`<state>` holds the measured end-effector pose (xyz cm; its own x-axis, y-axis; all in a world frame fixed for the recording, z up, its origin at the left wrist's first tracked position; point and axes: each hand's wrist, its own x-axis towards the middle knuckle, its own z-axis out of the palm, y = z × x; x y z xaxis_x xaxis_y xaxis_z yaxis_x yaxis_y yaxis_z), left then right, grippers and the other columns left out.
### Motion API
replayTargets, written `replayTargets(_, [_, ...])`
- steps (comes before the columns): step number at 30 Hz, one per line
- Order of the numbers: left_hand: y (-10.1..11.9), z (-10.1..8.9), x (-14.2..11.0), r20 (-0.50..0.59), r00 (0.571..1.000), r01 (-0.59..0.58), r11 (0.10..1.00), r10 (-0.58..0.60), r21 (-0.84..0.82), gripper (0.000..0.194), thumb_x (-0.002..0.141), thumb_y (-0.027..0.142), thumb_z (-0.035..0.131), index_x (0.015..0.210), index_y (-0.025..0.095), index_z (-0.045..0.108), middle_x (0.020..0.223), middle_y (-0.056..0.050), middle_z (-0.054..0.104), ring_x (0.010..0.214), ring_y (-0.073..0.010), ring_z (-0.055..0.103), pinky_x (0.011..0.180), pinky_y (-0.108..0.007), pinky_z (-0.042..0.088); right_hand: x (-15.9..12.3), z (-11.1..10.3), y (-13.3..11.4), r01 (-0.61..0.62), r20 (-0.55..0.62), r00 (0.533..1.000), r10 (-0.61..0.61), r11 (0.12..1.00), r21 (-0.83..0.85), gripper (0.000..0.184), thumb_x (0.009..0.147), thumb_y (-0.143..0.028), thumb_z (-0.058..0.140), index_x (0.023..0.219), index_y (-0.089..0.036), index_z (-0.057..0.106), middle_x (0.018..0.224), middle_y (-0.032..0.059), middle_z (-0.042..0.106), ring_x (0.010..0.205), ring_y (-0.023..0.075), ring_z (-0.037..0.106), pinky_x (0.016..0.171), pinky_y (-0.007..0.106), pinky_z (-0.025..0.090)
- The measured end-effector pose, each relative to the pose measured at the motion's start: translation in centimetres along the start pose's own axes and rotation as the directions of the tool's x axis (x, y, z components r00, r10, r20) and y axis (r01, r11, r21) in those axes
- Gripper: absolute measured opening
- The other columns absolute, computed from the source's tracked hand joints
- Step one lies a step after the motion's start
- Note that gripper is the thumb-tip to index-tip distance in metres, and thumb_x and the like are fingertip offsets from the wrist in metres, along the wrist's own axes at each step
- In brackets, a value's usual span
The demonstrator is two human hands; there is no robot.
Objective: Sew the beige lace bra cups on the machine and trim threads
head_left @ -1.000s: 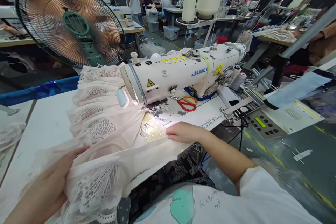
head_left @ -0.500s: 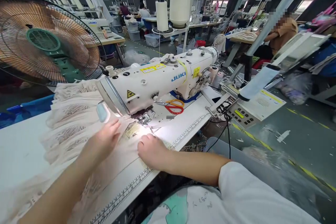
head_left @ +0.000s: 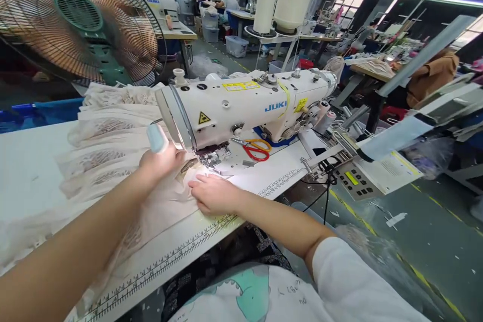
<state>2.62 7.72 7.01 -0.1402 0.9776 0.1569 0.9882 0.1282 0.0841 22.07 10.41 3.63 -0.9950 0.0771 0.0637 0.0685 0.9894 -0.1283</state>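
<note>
Touching pale fabric (head_left: 168,214) spread left of right hand (head_left: 214,193), with left hand (head_left: 157,166) nearer sewing head (head_left: 211,105); can't tell pinch from press in either.

A sewing workshop — JUKI sewing machine (head_left: 241,108) up front, 2 big thread cones (head_left: 265,9) behind it, more worktables (head_left: 181,33) and workers (head_left: 433,78) beyond.

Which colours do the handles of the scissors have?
Red handle, orange handle; clearest in the head view.
</note>
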Motion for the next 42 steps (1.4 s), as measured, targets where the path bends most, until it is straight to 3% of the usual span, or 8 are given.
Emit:
replayTargets(2, [0.6, -0.3, -2.5, 0.045, 0.999, -0.01, 1.0, 0.01, -0.006, 0.041, 0.091, 0.036, 0.031, 0.083, 0.012, 0.064, 0.079, -0.012, 0.067, 0.073, -0.0233, 0.064, 0.063, -0.034, 0.05, 0.0, 0.5, 0.5, 0.025, -0.039, 0.999, -0.024, 0.999, 0.03, 0.022, 0.089, -0.023, 0.055, 0.106, -0.011, 0.063, 0.134, 0.0112, 0.055, 0.128, 0.0288, 0.046, 0.103, 0.045, 0.043])
replayTargets(5, [1.9, 1.0, -6.4, 0.114, 0.974, -0.188, 0.978, 0.198, -0.088, 0.045, 0.092, 0.046, 0.033, 0.108, 0.017, 0.064, 0.112, -0.01, 0.068, 0.102, -0.0217, 0.063, 0.086, -0.032, 0.052, -0.4, 1.4, 1.0, 0.011, -0.09, 0.996, -0.003, 0.995, 0.098, 0.024, 0.09, -0.028, 0.058, 0.105, -0.01, 0.063, 0.129, 0.0138, 0.059, 0.131, 0.0271, 0.043, 0.109, 0.044, 0.037])
replayTargets(7, [2.3, 2.7, -8.1, 0.065, 0.953, -0.288, 0.951, 0.296, -0.115, 0.055, 0.094, 0.051, 0.03, 0.126, 0.014, 0.056, 0.13, -0.013, 0.06, 0.118, -0.0236, 0.057, 0.099, -0.037, 0.048, -0.9, 2.0, 1.1, -0.004, -0.138, 0.99, 0.025, 0.989, 0.145, 0.03, 0.09, -0.03, 0.058, 0.113, -0.009, 0.06, 0.129, 0.0144, 0.059, 0.133, 0.0259, 0.042, 0.112, 0.044, 0.033])
replayTargets(9, [2.5, 4.4, -8.8, -0.005, 0.951, -0.309, 0.947, 0.31, -0.09, 0.061, 0.095, 0.052, 0.026, 0.133, 0.01, 0.05, 0.134, -0.016, 0.056, 0.123, -0.0265, 0.053, 0.103, -0.042, 0.045, -1.6, 2.7, 1.1, -0.028, -0.201, 0.978, 0.064, 0.984, 0.175, 0.04, 0.091, -0.032, 0.057, 0.123, -0.008, 0.055, 0.134, 0.0151, 0.055, 0.133, 0.0256, 0.042, 0.113, 0.043, 0.033])
replayTargets(12, [2.6, 5.7, -8.4, -0.043, 0.96, -0.277, 0.959, 0.275, -0.052, 0.062, 0.095, 0.051, 0.025, 0.131, 0.008, 0.053, 0.132, -0.018, 0.057, 0.123, -0.029, 0.053, 0.103, -0.045, 0.045, -3.1, 3.6, 0.8, -0.086, -0.265, 0.955, 0.134, 0.979, 0.184, 0.044, 0.092, -0.035, 0.054, 0.127, -0.009, 0.054, 0.136, 0.0162, 0.053, 0.133, 0.0259, 0.043, 0.111, 0.042, 0.036])
replayTargets(17, [3.0, 5.4, -7.2, -0.046, 0.968, -0.251, 0.965, 0.248, -0.071, 0.061, 0.095, 0.049, 0.024, 0.118, 0.008, 0.062, 0.124, -0.019, 0.062, 0.119, -0.0303, 0.055, 0.098, -0.043, 0.048, -5.0, 4.0, 0.4, -0.145, -0.313, 0.93, 0.193, 0.975, 0.171, 0.038, 0.091, -0.034, 0.051, 0.121, -0.013, 0.06, 0.131, 0.0146, 0.058, 0.128, 0.0249, 0.048, 0.106, 0.04, 0.041])
replayTargets(26, [3.8, 5.1, -6.3, 0.017, 0.988, -0.154, 0.984, 0.156, -0.09, 0.057, 0.095, 0.047, 0.026, 0.121, 0.008, 0.059, 0.13, -0.019, 0.058, 0.123, -0.0315, 0.052, 0.101, -0.047, 0.045, -4.8, 3.8, 0.4, -0.202, -0.32, 0.914, 0.25, 0.963, 0.176, 0.036, 0.089, -0.032, 0.053, 0.117, -0.012, 0.061, 0.133, 0.0158, 0.056, 0.127, 0.0278, 0.049, 0.102, 0.044, 0.044])
replayTargets(42, [3.4, 4.6, -5.6, 0.088, 0.981, -0.171, 0.984, 0.174, -0.05, 0.057, 0.096, 0.047, 0.025, 0.125, 0.012, 0.058, 0.134, -0.015, 0.057, 0.127, -0.0303, 0.049, 0.105, -0.045, 0.043, -5.0, 3.6, 0.5, -0.136, -0.39, 0.898, 0.203, 0.972, 0.193, 0.032, 0.088, -0.025, 0.051, 0.113, -0.011, 0.063, 0.126, 0.0149, 0.062, 0.122, 0.0274, 0.052, 0.097, 0.042, 0.048])
